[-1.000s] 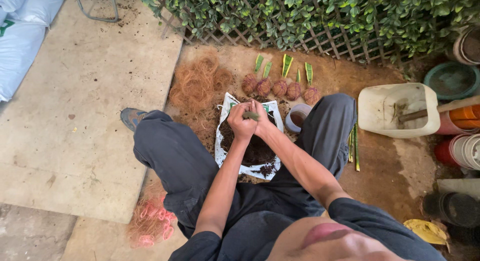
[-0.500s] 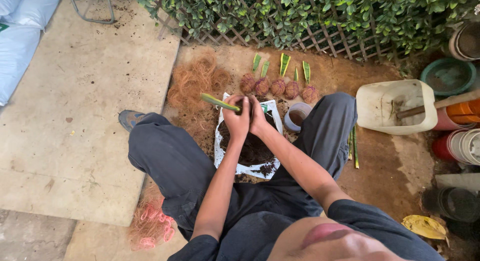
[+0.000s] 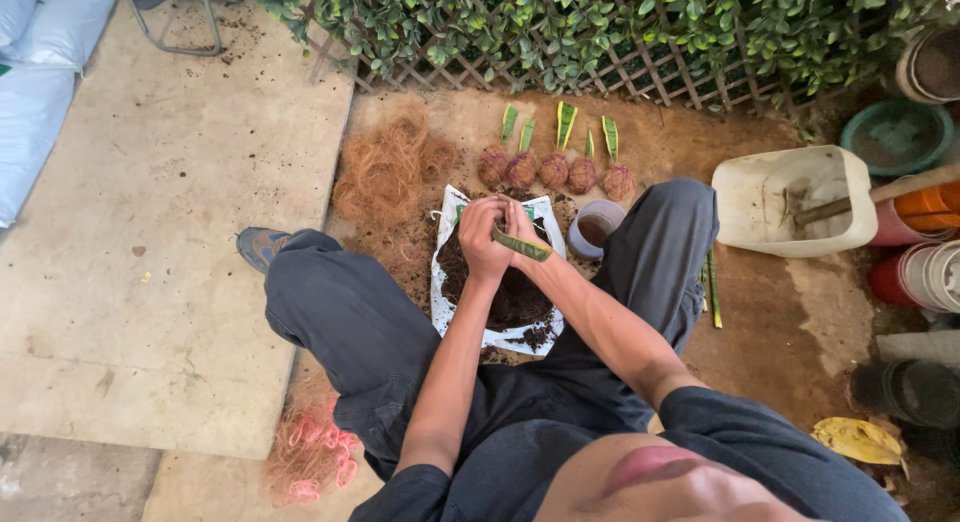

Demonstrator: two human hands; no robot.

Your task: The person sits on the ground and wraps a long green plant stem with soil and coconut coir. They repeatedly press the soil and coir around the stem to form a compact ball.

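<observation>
Head view | both hands' fingers pinching green leaf cutting (image 3: 522, 245) | white bag (image 3: 497, 334) holds dark soil | cup (image 3: 596, 228) beside

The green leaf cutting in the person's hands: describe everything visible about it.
The green leaf cutting is a narrow, flat, strap-like piece of plant, green with paler mottling. It lies nearly level, tilted slightly down toward the right, above the white bag of dark soil. The left hand and right hand close together around its left end, hiding that part; the free end pokes out to the right. Whether soil or fibre is packed round the hidden end cannot be told.
</observation>
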